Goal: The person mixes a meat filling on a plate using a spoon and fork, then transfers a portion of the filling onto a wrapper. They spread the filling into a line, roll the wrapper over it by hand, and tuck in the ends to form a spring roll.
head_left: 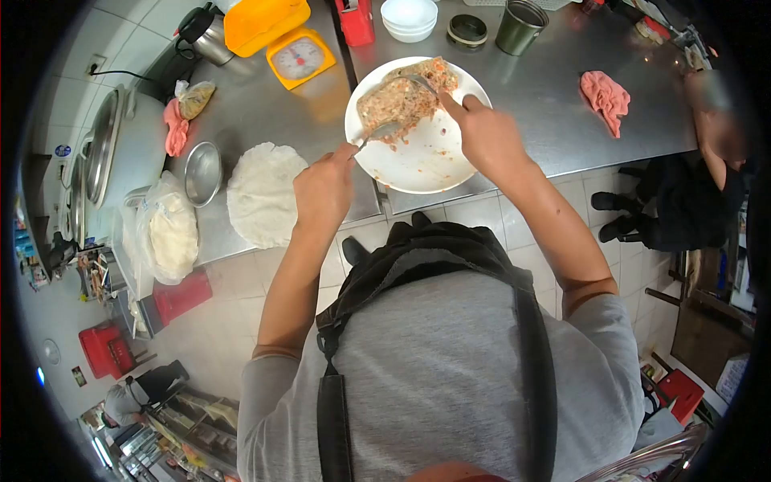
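Note:
A large white plate [426, 173] sits at the steel counter's front edge, with a mound of minced filling [393, 104] heaped toward its far left side. My left hand [323, 189] is closed around a spoon [384, 131] whose bowl touches the near side of the mound. Over the plate's right part, my right hand [486, 136] grips a second spoon [422, 83], its head on top of the filling. Left of the plate lies a flat round sheet of dough [263, 195].
On the left stand a metal bowl [203, 173], bagged dough [170, 233] and a big pot [144, 149]. Behind are a yellow scale [299, 60], stacked white bowls [409, 18] and a metal cup [520, 28]. A pink cloth [605, 100] lies right; another person [691, 193] is at far right.

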A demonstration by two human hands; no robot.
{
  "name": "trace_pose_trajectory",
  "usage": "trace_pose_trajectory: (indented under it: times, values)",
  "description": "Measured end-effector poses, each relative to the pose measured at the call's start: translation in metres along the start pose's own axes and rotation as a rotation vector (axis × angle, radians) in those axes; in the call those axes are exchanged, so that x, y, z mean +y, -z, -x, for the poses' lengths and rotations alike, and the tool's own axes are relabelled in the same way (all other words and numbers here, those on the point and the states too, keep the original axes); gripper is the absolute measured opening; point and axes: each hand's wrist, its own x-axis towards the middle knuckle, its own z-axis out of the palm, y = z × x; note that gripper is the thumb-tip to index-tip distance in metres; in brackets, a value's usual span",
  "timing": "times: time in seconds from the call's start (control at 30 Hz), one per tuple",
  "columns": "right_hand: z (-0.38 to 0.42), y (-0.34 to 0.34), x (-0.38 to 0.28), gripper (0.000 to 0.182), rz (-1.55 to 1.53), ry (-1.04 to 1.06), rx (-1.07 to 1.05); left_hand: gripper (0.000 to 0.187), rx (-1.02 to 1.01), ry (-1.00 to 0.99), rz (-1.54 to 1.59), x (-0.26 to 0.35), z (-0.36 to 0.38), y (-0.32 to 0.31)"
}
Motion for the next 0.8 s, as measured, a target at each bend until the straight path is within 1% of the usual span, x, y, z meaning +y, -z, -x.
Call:
trace_pose_trajectory:
  times: [0.1,0.17,0.37,0.43,0.5,0.57,0.6,0.67,0.8]
  values:
    - [0.023,-0.001,-0.002,0.067,0.021,-0.004,-0.051,0.016,0.032,-0.008,0.036,0.002,-0.001,-0.006]
    - [0.036,-0.007,0.000,0.069,0.014,0.012,0.014,0.016,0.006,-0.006,0.034,0.004,-0.004,-0.009]
    - [0.063,-0.024,-0.001,0.067,-0.040,0.036,0.047,0.015,-0.018,-0.010,0.063,0.002,-0.008,-0.019]
    - [0.065,-0.024,-0.002,0.067,-0.052,0.014,0.039,0.016,-0.033,-0.008,0.055,0.002,-0.010,-0.020]
    - [0.065,-0.022,-0.001,0.068,-0.063,-0.006,0.032,0.016,-0.045,-0.004,0.044,0.001,-0.011,-0.016]
    - [0.060,-0.016,0.003,0.069,-0.154,-0.015,0.150,0.017,-0.037,-0.028,0.118,0.000,-0.010,-0.005]
    - [0.055,-0.010,0.003,0.069,-0.155,-0.013,0.147,0.017,-0.038,-0.025,0.119,0.000,-0.009,0.002]
    - [0.040,0.000,-0.002,0.070,-0.132,-0.001,0.226,0.018,0.027,-0.026,0.087,0.000,-0.006,0.014]
    - [0.015,-0.008,-0.013,0.068,-0.049,0.050,0.196,0.017,0.037,-0.027,0.025,-0.007,-0.011,0.016]
